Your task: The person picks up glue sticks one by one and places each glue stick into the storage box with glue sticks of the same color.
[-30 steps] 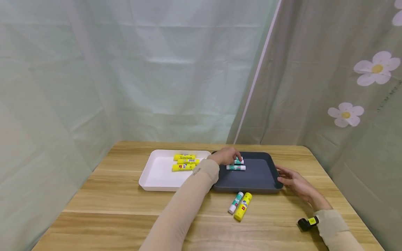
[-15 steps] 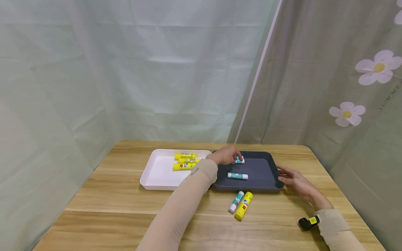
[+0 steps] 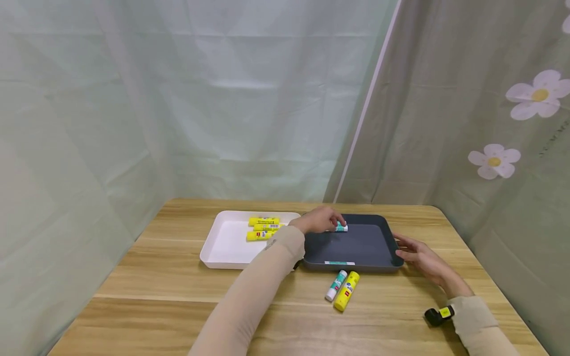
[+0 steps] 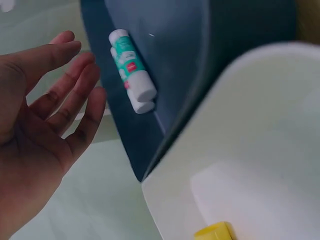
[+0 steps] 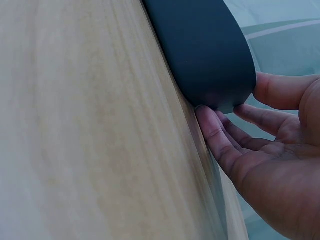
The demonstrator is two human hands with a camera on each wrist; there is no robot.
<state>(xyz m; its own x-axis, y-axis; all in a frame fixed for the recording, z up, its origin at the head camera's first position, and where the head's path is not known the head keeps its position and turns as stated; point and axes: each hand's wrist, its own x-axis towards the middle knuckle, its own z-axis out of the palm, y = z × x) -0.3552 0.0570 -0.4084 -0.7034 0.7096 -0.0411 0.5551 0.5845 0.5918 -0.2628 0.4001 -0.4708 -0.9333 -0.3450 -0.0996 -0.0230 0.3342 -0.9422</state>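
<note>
My left hand (image 3: 318, 220) is over the back of the dark grey tray (image 3: 365, 244), beside white-and-teal glue sticks. The left wrist view shows this hand (image 4: 55, 100) with loosely bent fingers and nothing held. A white-and-teal glue stick (image 4: 131, 65) lies against another in the tray, apart from the fingers. My right hand (image 3: 423, 259) touches the tray's right end; its thumb (image 5: 280, 91) is at the rim and the other fingertips are low on the outer wall. Another glue stick (image 3: 340, 263) lies along the tray's near wall, mostly hidden by it.
A white tray (image 3: 222, 249) adjoins the dark one on the left, with several yellow glue sticks (image 3: 260, 236). On the wooden table (image 3: 178, 306), in front of the dark tray, lie a white-and-teal glue stick (image 3: 336, 286) and a yellow one (image 3: 346, 291). Curtains (image 3: 267, 123) hang behind.
One white-and-teal glue stick has rolled across the dark tray toward the near wall. My left hand stays near the glue sticks at the back; my right hand has kept its place.
</note>
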